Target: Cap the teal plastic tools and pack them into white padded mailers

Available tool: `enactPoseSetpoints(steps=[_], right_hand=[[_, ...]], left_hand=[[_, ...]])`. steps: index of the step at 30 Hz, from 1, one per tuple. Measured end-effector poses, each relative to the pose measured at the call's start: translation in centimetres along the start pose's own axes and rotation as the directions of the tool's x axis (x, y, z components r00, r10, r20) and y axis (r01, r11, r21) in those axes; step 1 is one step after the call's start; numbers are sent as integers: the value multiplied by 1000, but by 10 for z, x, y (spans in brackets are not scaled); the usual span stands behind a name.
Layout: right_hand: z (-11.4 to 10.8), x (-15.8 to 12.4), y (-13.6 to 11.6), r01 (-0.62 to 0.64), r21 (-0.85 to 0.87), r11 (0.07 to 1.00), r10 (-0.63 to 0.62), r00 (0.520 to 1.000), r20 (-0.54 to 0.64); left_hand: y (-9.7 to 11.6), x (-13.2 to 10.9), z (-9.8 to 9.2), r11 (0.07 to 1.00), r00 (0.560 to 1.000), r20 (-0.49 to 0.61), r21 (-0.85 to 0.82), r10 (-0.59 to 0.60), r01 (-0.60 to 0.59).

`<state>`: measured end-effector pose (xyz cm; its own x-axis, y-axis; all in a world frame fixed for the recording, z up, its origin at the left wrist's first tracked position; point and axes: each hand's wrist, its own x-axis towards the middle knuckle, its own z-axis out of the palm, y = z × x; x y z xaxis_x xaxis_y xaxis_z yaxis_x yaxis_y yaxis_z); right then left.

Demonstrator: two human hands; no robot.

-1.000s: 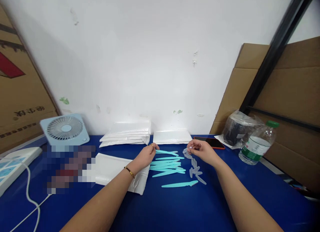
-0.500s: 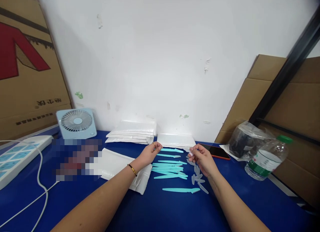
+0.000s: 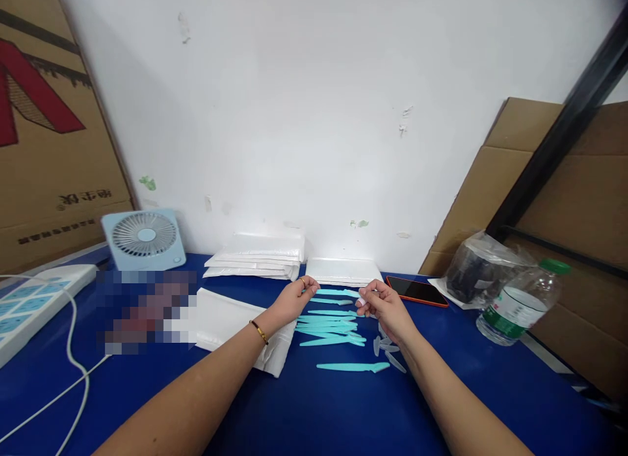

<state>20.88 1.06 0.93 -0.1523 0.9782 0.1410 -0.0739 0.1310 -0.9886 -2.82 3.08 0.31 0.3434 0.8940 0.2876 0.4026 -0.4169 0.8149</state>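
My left hand, with a bracelet at its wrist, pinches the handle end of a turquoise eyebrow razor. At the blade end of that razor, the fingers of my right hand are pinched together and hide the tip; what they hold is too small to make out. A white wrap circles one right finger. Below lie several more turquoise razors, partly overlapping. One single razor lies closer to me. Several clear blade caps are scattered under my right hand, which partly covers them.
White padded mailers are stacked against the wall, with another mailer under my left forearm. A phone, a bagged dark object and a water bottle stand right. Left are a fan and a power strip.
My right hand has moved left to the blade end of the razor in my left hand. The left hand keeps its pinch. The whole view has shifted slightly.
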Motion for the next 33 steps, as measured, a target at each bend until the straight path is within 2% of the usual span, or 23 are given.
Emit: enactPoseSetpoints(steps=[3,5,7,9,11,13,15,19,21,25,30,33], right_hand=[[-1,2,2,18,-85,996,-15,999,28],[-9,5,3,56,-255,965,-56,998,7],[-24,7,2,91,-537,838,-134,990,-41],[-40,7,0,83,-773,629,-173,984,-34],[-53,6,-1,67,-881,469,-105,994,20],[-60,6,0,58,-908,414,-16,998,57],[-60,5,2,60,-905,420,18,997,74],[-54,6,9,97,-847,523,19,992,125],[-52,7,12,101,-810,578,23,990,139],[-54,8,16,70,-758,649,48,990,132],[-56,7,14,59,-756,651,45,992,116],[-56,7,14,62,-762,644,87,984,153]], left_hand=[[1,1,3,1000,1000,-11,30,6,-6],[-1,2,4,996,999,-35,88,-6,9],[-6,3,4,983,997,-56,174,-43,52],[-10,2,3,953,996,-46,289,-81,91],[-12,0,1,904,996,-49,419,-78,92],[-10,-3,1,848,996,-81,525,-26,65],[-6,-6,2,820,997,-66,573,42,3],[-2,-6,7,850,991,112,513,77,-124],[-4,-4,9,879,988,142,463,54,-115],[-10,-1,8,925,992,129,375,14,-62],[-13,-1,6,952,993,119,304,-1,-36],[-15,0,7,964,990,118,262,-74,41]])
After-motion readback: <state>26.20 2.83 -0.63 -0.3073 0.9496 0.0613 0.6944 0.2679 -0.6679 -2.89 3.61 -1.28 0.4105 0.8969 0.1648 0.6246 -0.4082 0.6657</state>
